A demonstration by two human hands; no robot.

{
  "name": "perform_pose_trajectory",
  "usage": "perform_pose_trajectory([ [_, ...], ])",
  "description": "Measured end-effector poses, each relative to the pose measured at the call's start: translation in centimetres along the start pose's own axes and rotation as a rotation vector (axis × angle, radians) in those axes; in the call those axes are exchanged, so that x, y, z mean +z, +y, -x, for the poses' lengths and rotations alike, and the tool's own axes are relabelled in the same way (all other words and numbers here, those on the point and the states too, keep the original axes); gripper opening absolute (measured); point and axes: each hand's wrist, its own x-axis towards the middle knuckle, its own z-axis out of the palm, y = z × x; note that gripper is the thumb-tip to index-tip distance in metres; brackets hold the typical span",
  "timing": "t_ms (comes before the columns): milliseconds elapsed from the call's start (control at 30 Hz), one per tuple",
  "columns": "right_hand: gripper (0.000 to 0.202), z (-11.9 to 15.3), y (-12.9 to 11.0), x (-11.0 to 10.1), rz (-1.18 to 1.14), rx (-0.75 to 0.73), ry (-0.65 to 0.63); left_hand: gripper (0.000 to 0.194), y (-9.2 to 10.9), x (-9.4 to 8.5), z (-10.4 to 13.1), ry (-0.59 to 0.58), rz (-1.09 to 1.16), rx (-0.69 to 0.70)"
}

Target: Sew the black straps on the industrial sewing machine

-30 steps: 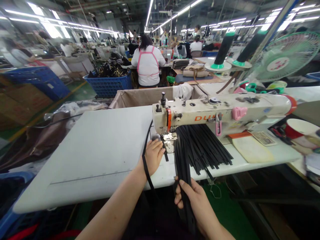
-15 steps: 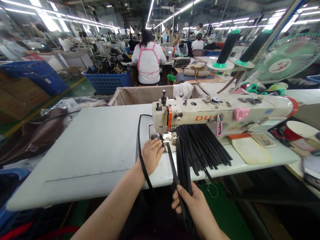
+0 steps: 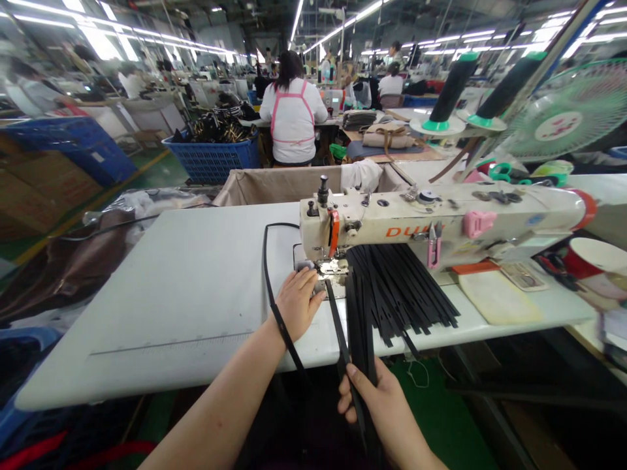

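My left hand (image 3: 296, 301) lies on the table just left of the sewing machine's (image 3: 372, 225) needle plate (image 3: 336, 287), its fingertips by the presser foot; anything under them is hidden. A loop of black strap (image 3: 267, 267) crosses over my left wrist and drops past the table edge. With thumb and curled fingers, my right hand (image 3: 369, 395) grips a black strip (image 3: 337, 320) that runs up to the presser foot. Beside it hangs a bundle of black strips (image 3: 361, 320), partly behind my right hand. More black strips (image 3: 406, 294) lie fanned under the machine arm.
The white table (image 3: 196, 281) spreads to the left. Thread cones (image 3: 448, 94) and a green fan (image 3: 563, 124) stand at the right back, near a red-and-white container (image 3: 595, 258). Behind the machine is a fabric-lined bin (image 3: 274, 186); a person (image 3: 292, 117) sits beyond.
The strap loop over my left wrist has shifted slightly to the left. Both hands stay in nearly the same places, and the view has moved a little.
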Motion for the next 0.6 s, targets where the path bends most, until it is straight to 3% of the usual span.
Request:
perform_pose_trajectory([
  [200, 0.06, 0.1, -0.4, 0.2, 0.0, 0.005, 0.014, 0.034, -0.2, 0.2, 0.0, 0.004, 0.034, -0.007],
  [333, 0.06, 0.2, -0.6, 0.2, 0.017, 0.009, 0.019, 0.026, -1.4, 0.9, -0.6, 0.036, 0.144, -0.066],
  [500, 0.064, -0.1, -0.3, 0.4, 0.027, -0.038, 0.01, 0.032, -4.3, 1.7, -3.7, 0.052, 0.232, -0.21],
  [600, 0.061, -0.4, -0.2, 0.9, 0.05, -0.079, 0.005, 0.031, -5.5, 2.0, -6.5, 0.028, 0.246, -0.198],
])
